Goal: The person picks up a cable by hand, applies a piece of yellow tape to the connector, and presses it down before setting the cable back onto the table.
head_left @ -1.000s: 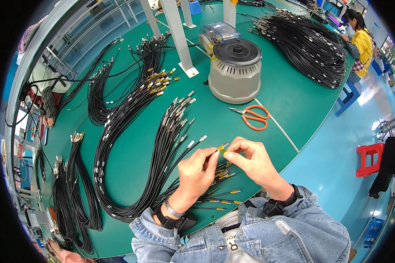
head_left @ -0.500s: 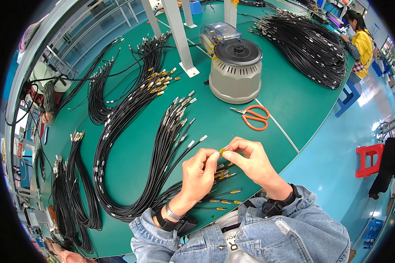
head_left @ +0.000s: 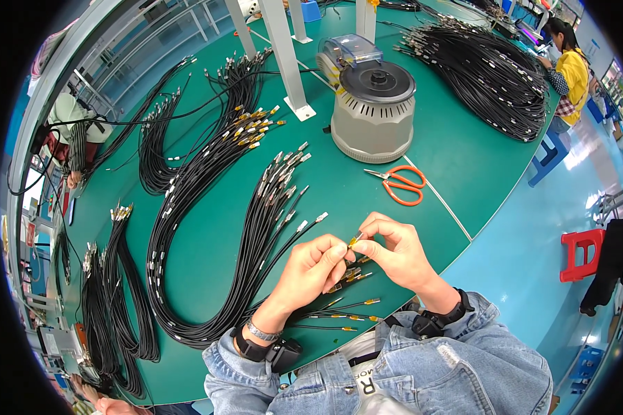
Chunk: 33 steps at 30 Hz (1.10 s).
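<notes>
My left hand (head_left: 310, 270) and my right hand (head_left: 394, 250) meet over the near edge of the green table (head_left: 464, 159). Together they pinch the yellow-taped end of a thin black cable (head_left: 354, 241) between thumbs and fingertips. Just under the hands lie several more black cable ends with yellow tape (head_left: 346, 315), fanned out toward my lap. A long looped bundle of black cables with bare metal tips (head_left: 256, 235) lies to the left of my left hand.
Orange-handled scissors (head_left: 401, 185) lie beyond my right hand, beside a grey round tape dispenser (head_left: 372, 114). More cable bundles cover the left side (head_left: 118, 290) and far right (head_left: 491, 76). A person in yellow (head_left: 567, 69) works at the far right; a red stool (head_left: 580, 252) stands on the blue floor.
Both hands have stayed together at the same spot; the fingers shifted slightly around the yellow cable end.
</notes>
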Motion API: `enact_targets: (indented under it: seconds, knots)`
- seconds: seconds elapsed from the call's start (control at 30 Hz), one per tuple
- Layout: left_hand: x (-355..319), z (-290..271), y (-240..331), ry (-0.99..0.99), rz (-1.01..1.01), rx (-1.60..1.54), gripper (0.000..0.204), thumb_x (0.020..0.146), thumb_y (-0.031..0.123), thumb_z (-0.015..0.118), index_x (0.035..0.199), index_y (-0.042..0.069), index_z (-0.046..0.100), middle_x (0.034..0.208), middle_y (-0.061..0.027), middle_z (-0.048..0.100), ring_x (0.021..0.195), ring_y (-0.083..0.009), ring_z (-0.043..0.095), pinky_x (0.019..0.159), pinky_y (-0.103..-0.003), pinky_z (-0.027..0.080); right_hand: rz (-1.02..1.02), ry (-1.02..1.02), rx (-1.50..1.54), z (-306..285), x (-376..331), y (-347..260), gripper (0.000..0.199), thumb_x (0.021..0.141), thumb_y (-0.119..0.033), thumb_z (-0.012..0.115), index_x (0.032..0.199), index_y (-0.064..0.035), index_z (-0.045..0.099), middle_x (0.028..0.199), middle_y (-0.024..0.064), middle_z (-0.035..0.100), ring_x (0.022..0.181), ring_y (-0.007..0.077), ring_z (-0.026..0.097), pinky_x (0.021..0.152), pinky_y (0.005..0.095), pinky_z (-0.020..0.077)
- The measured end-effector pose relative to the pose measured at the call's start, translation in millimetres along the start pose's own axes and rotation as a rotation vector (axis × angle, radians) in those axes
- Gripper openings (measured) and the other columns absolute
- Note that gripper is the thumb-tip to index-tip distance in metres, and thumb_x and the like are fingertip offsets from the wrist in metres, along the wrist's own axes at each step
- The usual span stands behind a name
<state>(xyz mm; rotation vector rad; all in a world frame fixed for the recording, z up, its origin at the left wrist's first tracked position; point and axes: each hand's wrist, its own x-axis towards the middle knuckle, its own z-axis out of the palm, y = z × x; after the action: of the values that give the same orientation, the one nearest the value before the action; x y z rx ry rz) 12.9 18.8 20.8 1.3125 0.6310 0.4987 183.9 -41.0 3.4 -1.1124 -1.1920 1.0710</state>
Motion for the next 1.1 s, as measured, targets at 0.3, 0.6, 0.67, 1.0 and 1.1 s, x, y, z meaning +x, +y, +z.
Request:
enact_targets:
  seconds: [0.3,0.6,0.67,1.0,1.1]
  knots:
    - [0,-6,-3,-0.104,-0.055,-0.204,0.031,0.094,0.029,0.046,0.081,0.003,0.055,0.051,0.0013,0.046,0.037,-0.0036,0.033,0.035,-0.018,0.024,0.012,0.017,0.098,11,6,-6,0.014,0.081,-0.011,0.065,0.082,0.0021,0.059,0.082,0.0055,0.057,0.076,0.0119,0.052,0.071,0.0262,0.0428]
    - [-3,-18,-13,-0.299,-0.170,-0.537,0.031,0.096,0.027,0.042,0.084,0.002,0.054,0.052,0.0030,0.042,0.037,-0.0031,0.030,0.037,-0.017,0.024,-0.062,-0.204,0.224,6,11,11,0.015,0.086,-0.012,0.059,0.091,0.0022,0.059,0.084,0.0063,0.056,0.078,0.0127,0.054,0.071,0.0257,0.0440]
    - [-1,-19,-14,-0.297,-0.183,-0.584,0.031,0.096,0.027,0.042,0.084,0.001,0.054,0.053,0.0028,0.042,0.037,-0.0029,0.029,0.037,-0.017,0.024,-0.020,-0.186,0.231,3,13,5,0.014,0.086,-0.011,0.059,0.092,0.0022,0.059,0.085,0.0060,0.057,0.079,0.0120,0.053,0.071,0.0253,0.0433]
    - [1,-8,-11,-0.233,-0.134,-0.414,0.032,0.096,0.028,0.041,0.091,0.001,0.056,0.054,0.0020,0.045,0.040,-0.0029,0.033,0.038,-0.018,0.027,-0.077,-0.064,0.130,1,11,-3,0.010,0.084,-0.008,0.060,0.084,0.0019,0.061,0.082,0.0053,0.056,0.077,0.0108,0.051,0.069,0.0238,0.0403]
    - [0,2,1,-0.077,-0.094,-0.286,0.029,0.095,0.026,0.045,0.089,0.000,0.057,0.059,-0.0011,0.053,0.041,-0.0048,0.038,0.039,-0.018,0.030,-0.096,-0.062,0.133,2,9,-5,0.009,0.084,-0.007,0.060,0.083,0.0016,0.062,0.081,0.0050,0.056,0.076,0.0108,0.050,0.068,0.0239,0.0402]
